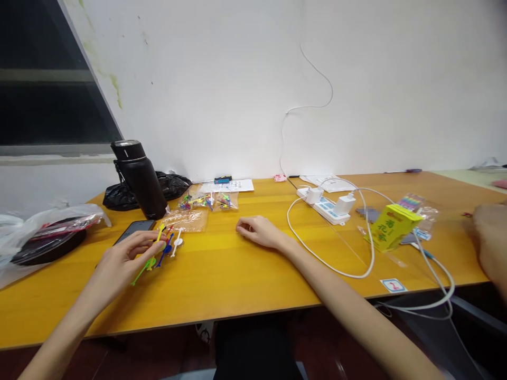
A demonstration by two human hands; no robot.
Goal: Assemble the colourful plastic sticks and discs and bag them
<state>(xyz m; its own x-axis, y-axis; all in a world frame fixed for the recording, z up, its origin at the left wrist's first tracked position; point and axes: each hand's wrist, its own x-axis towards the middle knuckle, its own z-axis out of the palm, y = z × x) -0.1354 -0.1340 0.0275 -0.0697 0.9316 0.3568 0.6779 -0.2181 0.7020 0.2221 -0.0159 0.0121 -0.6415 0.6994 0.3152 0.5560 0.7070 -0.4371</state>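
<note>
In front of the cylindrical matte-black bottle (pixel 138 182), slim plastic pieces (pixel 168 247) with round discs meet the bent-fingered left hand (pixel 129 254), whether pinched I cannot tell, while right of the bottle the right hand (pixel 259 231) rests half open, loosely curled, on smooth table (pixel 222 285).

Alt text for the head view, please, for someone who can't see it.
The person's left hand is at a cluster of small coloured plastic pieces over a yellow-brown table; the right hand rests on the table. Beyond are a black bottle and clear bags of similar pieces; rightward, a power strip and yellow carton.
</note>
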